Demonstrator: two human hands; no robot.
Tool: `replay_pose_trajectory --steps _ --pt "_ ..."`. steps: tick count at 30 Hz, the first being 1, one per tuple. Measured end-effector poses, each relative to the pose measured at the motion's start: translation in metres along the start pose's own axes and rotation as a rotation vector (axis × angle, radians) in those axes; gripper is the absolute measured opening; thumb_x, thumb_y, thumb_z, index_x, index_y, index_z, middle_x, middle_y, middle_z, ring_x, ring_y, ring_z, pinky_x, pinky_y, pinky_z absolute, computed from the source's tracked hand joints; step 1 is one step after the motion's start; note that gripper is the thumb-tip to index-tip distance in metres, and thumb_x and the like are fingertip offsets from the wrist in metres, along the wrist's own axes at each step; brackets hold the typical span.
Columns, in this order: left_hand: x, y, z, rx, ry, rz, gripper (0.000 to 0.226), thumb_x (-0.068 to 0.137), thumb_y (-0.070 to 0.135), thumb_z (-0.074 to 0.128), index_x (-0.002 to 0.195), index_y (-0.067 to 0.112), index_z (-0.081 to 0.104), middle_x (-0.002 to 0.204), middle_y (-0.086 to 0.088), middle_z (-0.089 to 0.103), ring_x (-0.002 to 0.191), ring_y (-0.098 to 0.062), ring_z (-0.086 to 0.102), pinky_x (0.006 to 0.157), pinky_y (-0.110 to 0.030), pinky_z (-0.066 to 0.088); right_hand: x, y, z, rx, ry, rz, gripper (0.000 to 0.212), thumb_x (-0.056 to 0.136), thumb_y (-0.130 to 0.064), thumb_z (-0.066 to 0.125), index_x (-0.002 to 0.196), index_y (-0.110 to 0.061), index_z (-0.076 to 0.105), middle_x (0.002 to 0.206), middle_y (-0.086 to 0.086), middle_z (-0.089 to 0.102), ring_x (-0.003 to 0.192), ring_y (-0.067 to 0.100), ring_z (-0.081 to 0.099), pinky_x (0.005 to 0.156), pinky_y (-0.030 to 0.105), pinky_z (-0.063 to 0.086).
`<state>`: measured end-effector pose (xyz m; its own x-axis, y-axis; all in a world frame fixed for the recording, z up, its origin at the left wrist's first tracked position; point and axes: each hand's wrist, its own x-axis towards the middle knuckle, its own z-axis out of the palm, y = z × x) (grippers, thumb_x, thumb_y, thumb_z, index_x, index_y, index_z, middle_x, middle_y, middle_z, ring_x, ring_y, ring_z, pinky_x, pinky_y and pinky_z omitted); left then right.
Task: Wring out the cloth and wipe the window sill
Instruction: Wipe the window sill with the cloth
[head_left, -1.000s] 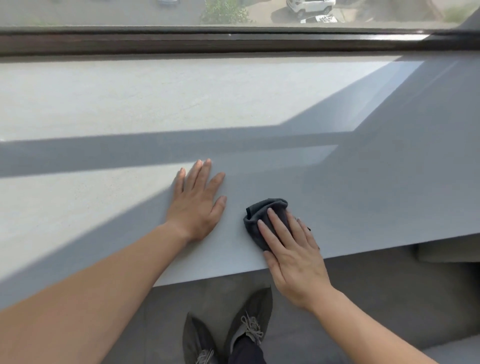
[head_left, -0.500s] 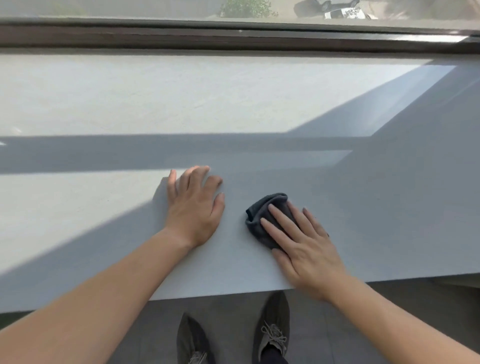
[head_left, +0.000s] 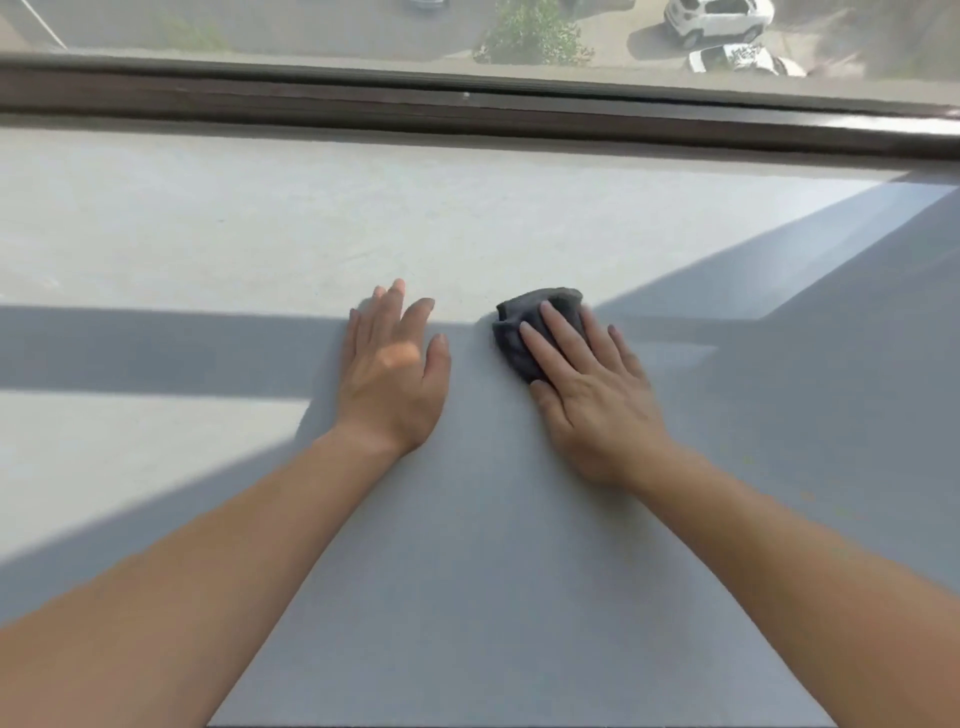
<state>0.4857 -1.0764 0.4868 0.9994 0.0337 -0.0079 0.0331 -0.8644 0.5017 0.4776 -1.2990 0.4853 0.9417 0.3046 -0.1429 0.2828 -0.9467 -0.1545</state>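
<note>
On the grey window sill (head_left: 208, 234), mid-depth: dark cloth (head_left: 511, 340) lies bunched under the right hand (head_left: 587, 395), whose fingers are straight and spread, pressing it down; the cloth's far edge shows past the fingertips. Left hand (head_left: 389, 384) lies just beside it, palm flat on the sill, fingers straight, apart from the cloth. Dark window frame (head_left: 467, 111) bounds the far edge; the sill runs wide to both sides.

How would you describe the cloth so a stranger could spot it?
Start at the wide grey window sill below the dark window frame. The left hand lies flat and bare on it; the right hand presses the cloth, the only dark, crumpled thing there.
</note>
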Motion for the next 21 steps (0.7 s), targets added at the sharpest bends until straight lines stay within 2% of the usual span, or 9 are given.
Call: replay_pose_trajectory --steps 3,5,7,9,11,13,16,17,21 --pt "0.023 0.007 0.009 0.027 -0.024 -0.059 0.061 0.096 0.045 0.023 0.152 0.024 0.032 0.168 -0.005 0.009 0.154 -0.020 -0.003 0.122 -0.036 -0.009 0.065 0.035 -0.014 0.045 0.062 0.217 0.058 0.104 -0.044 0.025 0.159 -0.036 0.010 0.169 -0.008 0.001 0.155 0.025 -0.004 0.124 0.045 0.000" --pt "0.029 0.012 0.018 0.117 -0.046 -0.076 0.058 0.100 0.045 0.023 0.154 0.025 0.027 0.168 -0.005 0.004 0.153 -0.020 -0.008 0.122 -0.040 -0.012 0.092 0.038 -0.018 0.048 0.084 0.276 0.059 0.104 -0.043 0.026 0.160 -0.033 0.010 0.169 -0.004 0.001 0.155 0.031 -0.003 0.124 0.049 0.001" --pt "0.029 0.014 0.026 0.221 -0.025 -0.081 0.061 0.099 0.047 0.022 0.155 0.024 0.025 0.168 -0.008 0.003 0.153 -0.023 -0.009 0.122 -0.043 -0.011 0.093 0.023 -0.015 0.027 0.080 0.144 0.059 0.103 -0.043 0.027 0.160 -0.033 0.013 0.169 -0.002 0.004 0.154 0.034 -0.001 0.124 0.051 0.001" --pt "0.028 0.016 0.028 0.266 0.013 -0.078 0.065 0.095 0.051 0.021 0.154 0.024 0.026 0.167 -0.010 0.007 0.154 -0.027 -0.004 0.123 -0.046 -0.006 0.081 0.014 -0.013 0.007 0.023 -0.123 0.058 0.102 -0.045 0.026 0.159 -0.037 0.016 0.169 -0.006 0.006 0.155 0.030 0.000 0.124 0.049 0.002" --pt "0.028 0.016 0.028 0.276 0.018 -0.075 0.067 0.093 0.052 0.019 0.153 0.023 0.028 0.167 -0.011 0.010 0.154 -0.028 -0.001 0.123 -0.048 -0.003 0.089 0.026 -0.019 0.009 -0.016 -0.243 0.059 0.100 -0.047 0.024 0.158 -0.040 0.018 0.168 -0.011 0.008 0.155 0.024 0.002 0.125 0.046 0.003" --pt "0.028 0.017 0.027 0.291 0.006 -0.075 0.069 0.092 0.053 0.017 0.153 0.022 0.027 0.167 -0.011 0.010 0.154 -0.028 -0.002 0.123 -0.048 -0.002 0.122 0.049 -0.024 0.007 0.034 -0.122 0.058 0.101 -0.045 0.024 0.158 -0.039 0.018 0.168 -0.011 0.008 0.155 0.024 0.002 0.125 0.046 0.003" --pt "0.028 0.020 0.027 0.305 -0.012 -0.082 0.071 0.091 0.054 0.015 0.154 0.023 0.025 0.167 -0.010 0.007 0.154 -0.027 -0.004 0.123 -0.048 -0.002 0.175 0.063 -0.032 0.090 0.080 0.241 0.059 0.102 -0.040 0.026 0.159 -0.034 0.014 0.169 -0.005 0.004 0.154 0.031 -0.002 0.124 0.052 0.000" --pt "0.028 0.020 0.028 0.304 -0.011 -0.082 0.071 0.091 0.054 0.015 0.154 0.023 0.025 0.167 -0.010 0.008 0.154 -0.027 -0.004 0.123 -0.048 -0.002 0.186 0.056 -0.033 0.099 0.086 0.272 0.060 0.102 -0.040 0.026 0.159 -0.032 0.012 0.169 -0.002 0.003 0.154 0.034 -0.004 0.123 0.054 -0.001" --pt "0.029 0.021 0.028 0.294 0.017 -0.085 0.068 0.092 0.052 0.021 0.153 0.022 0.031 0.166 -0.011 0.013 0.154 -0.028 0.002 0.124 -0.049 0.002 0.190 0.017 -0.028 0.047 0.029 -0.063 0.059 0.103 -0.043 0.023 0.159 -0.035 0.010 0.169 -0.004 0.001 0.154 0.033 -0.005 0.123 0.052 -0.002"
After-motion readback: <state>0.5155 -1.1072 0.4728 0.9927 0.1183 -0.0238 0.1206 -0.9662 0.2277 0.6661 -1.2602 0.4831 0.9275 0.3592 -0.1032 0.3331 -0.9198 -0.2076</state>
